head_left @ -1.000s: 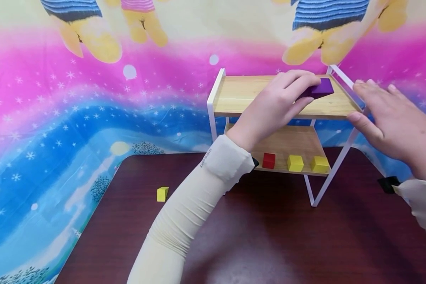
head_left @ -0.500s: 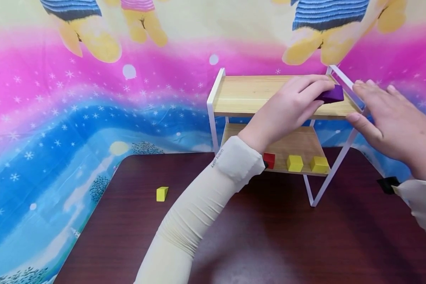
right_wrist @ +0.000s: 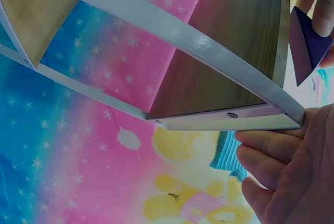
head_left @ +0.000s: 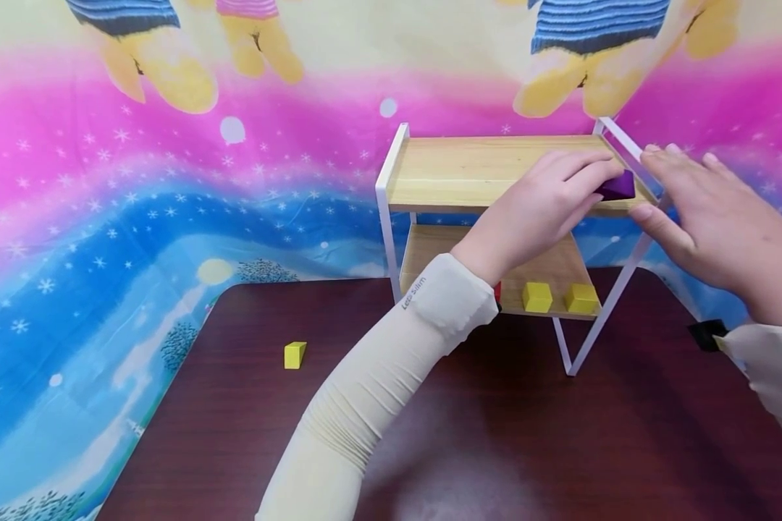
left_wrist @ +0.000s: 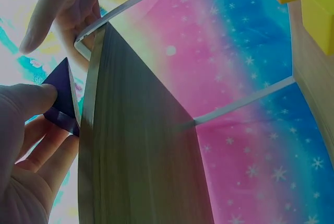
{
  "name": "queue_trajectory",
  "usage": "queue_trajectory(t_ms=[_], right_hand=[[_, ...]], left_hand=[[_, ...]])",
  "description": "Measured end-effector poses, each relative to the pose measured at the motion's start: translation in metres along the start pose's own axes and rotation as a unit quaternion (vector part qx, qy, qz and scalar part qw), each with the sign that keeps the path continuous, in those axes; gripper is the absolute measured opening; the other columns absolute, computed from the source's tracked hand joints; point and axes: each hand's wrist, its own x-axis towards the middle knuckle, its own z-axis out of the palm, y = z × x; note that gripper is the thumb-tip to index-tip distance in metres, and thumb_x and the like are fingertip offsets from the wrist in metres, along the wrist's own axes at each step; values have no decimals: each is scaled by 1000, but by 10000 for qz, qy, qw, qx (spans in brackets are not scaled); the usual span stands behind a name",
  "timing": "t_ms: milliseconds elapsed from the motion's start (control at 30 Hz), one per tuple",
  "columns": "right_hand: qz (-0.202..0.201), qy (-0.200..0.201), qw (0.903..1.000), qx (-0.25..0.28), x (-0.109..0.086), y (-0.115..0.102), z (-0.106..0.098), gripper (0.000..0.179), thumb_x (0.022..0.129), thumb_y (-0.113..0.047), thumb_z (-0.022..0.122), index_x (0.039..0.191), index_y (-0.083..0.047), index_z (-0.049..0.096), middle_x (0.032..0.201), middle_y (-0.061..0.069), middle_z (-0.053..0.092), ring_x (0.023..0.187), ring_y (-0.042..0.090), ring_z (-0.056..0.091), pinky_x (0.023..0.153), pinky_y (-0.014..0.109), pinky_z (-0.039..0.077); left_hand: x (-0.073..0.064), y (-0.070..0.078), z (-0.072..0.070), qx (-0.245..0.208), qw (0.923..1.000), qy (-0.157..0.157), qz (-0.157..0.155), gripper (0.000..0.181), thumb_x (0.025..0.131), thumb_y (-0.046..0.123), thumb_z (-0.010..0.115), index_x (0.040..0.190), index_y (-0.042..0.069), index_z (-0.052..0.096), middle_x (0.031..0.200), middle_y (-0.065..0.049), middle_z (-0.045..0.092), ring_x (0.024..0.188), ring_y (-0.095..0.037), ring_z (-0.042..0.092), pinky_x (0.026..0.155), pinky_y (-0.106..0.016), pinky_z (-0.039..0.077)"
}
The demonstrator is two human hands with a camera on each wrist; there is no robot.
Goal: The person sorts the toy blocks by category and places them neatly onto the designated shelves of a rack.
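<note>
A purple triangular block [head_left: 619, 186] is pinched between the thumb and fingers of my left hand [head_left: 554, 192], close over the right end of the top shelf board [head_left: 456, 174]. In the left wrist view the triangular face of the block [left_wrist: 63, 96] shows beside the board's edge. My right hand [head_left: 723, 224] lies with straight fingers against the white metal frame [head_left: 628, 141] on the shelf's right side. The right wrist view shows that hand [right_wrist: 297, 166] touching the frame's corner. On the lower shelf, a red block [head_left: 497, 291] is mostly hidden by my left sleeve.
Two yellow cubes, a left one [head_left: 537, 297] and a right one [head_left: 581, 298], sit along the front of the lower board [head_left: 521, 253]. A yellow block [head_left: 294, 355] stands on the dark table [head_left: 234, 434] to the left. A printed cloth [head_left: 169, 159] hangs behind.
My left hand has moved right and slightly toward me with the purple triangular block, to the top board's right front. The right hand has kept its place at the frame.
</note>
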Motion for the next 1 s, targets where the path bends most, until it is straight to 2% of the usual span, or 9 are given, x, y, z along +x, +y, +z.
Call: queue_trajectory(t_ms=[200,300,500,667,767,1000], right_hand=[[-10,5,10000,-15,0,0,-1,77,107,-52,31,160,3,14,160,35,18,152,45,9,123,49,-7],[6,-4,10000,-21,0,0,-1,78,107,-52,31,160,3,14,160,35,18,152,45,9,123,49,-7],[-12,-12,10000,-52,0,0,-1,78,107,-52,32,159,4,15,160,35,18,152,45,10,123,50,-6],[-57,6,10000,-69,2,-1,-1,77,108,-51,32,159,4,16,159,36,20,152,46,11,123,50,-6],[-32,-5,10000,-71,2,-1,0,77,108,-51,32,159,4,15,159,36,19,152,46,10,123,49,-6],[38,-32,10000,-87,2,1,1,77,108,-51,32,159,4,14,159,36,18,152,46,10,123,49,-7]], left_hand=[[6,2,2,353,9975,-594,-174,43,108,23,46,150,11,48,153,-2,48,143,-14,40,115,-12,14],[7,4,3,541,9955,-759,-185,44,109,23,43,152,12,46,154,-1,46,144,-14,38,115,-12,13],[8,7,2,610,9916,-1082,-371,47,109,21,45,155,14,40,158,0,41,146,-12,34,115,-11,12],[7,7,3,666,9893,-1201,-483,49,109,20,43,158,14,36,160,-1,38,148,-13,31,115,-12,12],[6,8,3,526,9885,-1285,-601,51,109,20,42,159,15,32,162,0,35,149,-11,27,115,-12,10],[6,11,4,529,9879,-1308,-649,52,110,19,40,161,16,29,163,2,32,150,-9,25,116,-13,9]])
